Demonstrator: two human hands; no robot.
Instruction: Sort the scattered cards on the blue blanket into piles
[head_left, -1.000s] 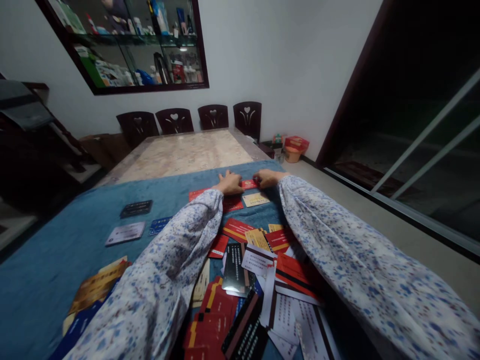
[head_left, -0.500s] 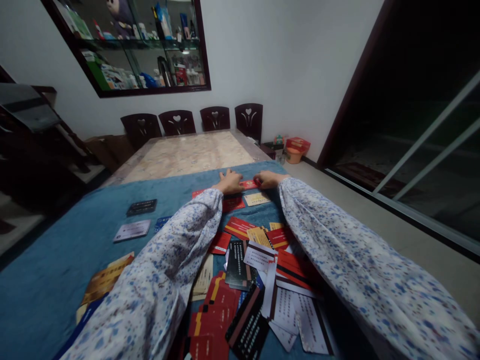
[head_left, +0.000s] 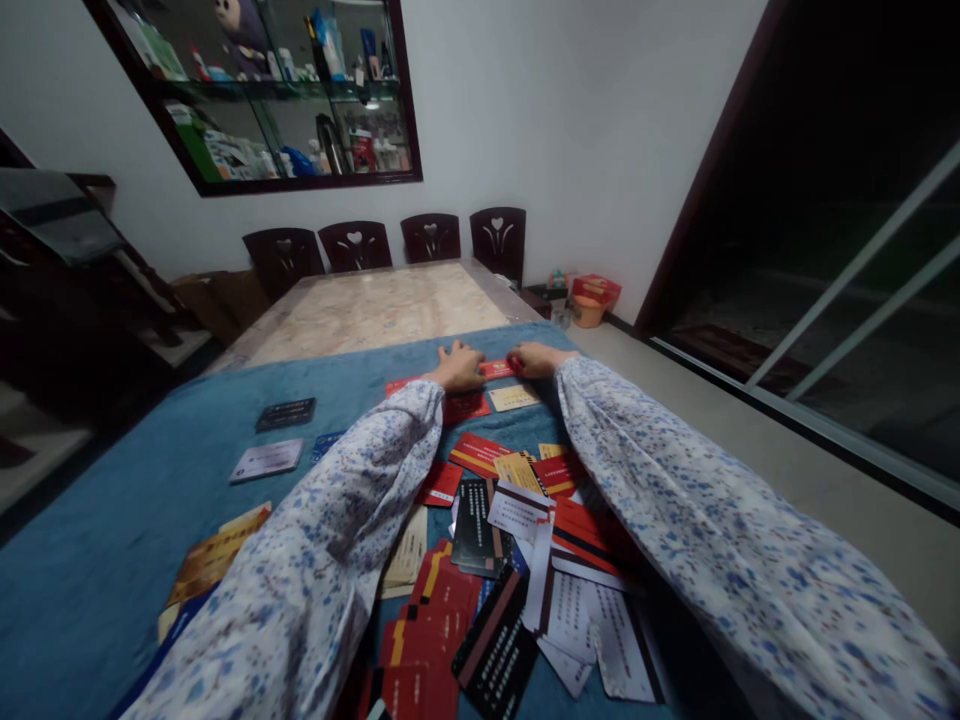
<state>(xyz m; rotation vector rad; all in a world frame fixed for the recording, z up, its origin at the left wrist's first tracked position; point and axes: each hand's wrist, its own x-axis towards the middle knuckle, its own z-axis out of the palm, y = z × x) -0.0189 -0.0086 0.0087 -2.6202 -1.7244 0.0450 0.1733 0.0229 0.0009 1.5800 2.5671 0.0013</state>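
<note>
From the head camera, we're looking down two white sleeves with a blue floral print (head_left: 322, 520), reaching across a soft blue cloth (head_left: 187, 450) spread over a beige, marble-patterned worktop (head_left: 375, 305). And there's the thin, rectangular red card (head_left: 496, 369), lying flat near the cloth's far edge, right between the hands! The left hand (head_left: 459, 367), fingers spread, is at its left end; the right hand (head_left: 536, 360), fingers curled inward, is at its right end. Is either grip pinching the card? Can't say; the fingertips are too small and partly hidden.

Just on the near side sits a cream rectangular card (head_left: 514, 398), with flat red cards (head_left: 466, 408) beside it, partly under the left wrist. Out left, a black stack of cards (head_left: 286, 414), a pale lilac stack of cards (head_left: 267, 460) and a blue card (head_left: 325, 444) partly behind the sleeve. And closer in, what a jumble: overlapping dark red cards with yellow stripes (head_left: 431, 625), a black card with a brown stripe (head_left: 496, 645), and white printed cards (head_left: 622, 640) fanned to the right.
</note>
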